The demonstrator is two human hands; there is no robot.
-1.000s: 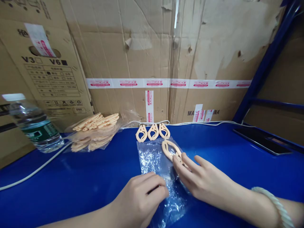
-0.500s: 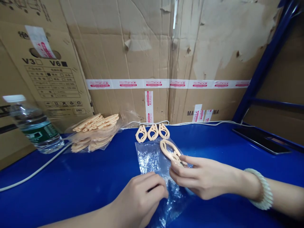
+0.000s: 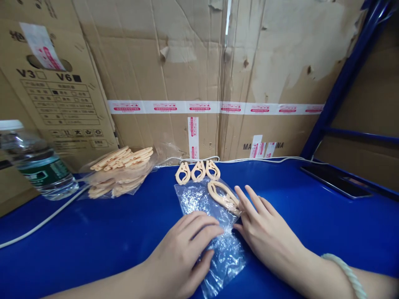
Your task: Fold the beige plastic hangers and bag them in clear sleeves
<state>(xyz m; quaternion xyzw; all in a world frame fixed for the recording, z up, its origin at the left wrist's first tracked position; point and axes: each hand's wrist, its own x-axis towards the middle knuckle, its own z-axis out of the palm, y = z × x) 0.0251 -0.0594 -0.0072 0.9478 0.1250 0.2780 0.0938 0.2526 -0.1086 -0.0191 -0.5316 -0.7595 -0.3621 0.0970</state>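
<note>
A clear plastic bag (image 3: 222, 253) lies crinkled on the blue tabletop in front of me. At its upper right is a beige folding hanger (image 3: 215, 192), folded into a loop; I cannot tell whether it is in the bag or on top. My left hand (image 3: 190, 245) rests over the bag's left side, fingers curved and apart. Beside the hanger's lower end, my right hand (image 3: 264, 228) has its fingers spread and grips nothing. Behind the bag stand three similar beige folded hangers (image 3: 198, 171) in a row.
Bagged beige hangers (image 3: 121, 170) are piled at the left, beside a water bottle (image 3: 40, 166). A white cable (image 3: 46, 222) crosses the left side. A dark phone-like slab (image 3: 335, 181) lies at the right. Cardboard (image 3: 162, 74) walls the back, with a blue metal frame (image 3: 339, 79) at right.
My right hand has let go of the hanger and spread its fingers. The fingers of my left hand have opened over the bag. The view has shifted slightly.
</note>
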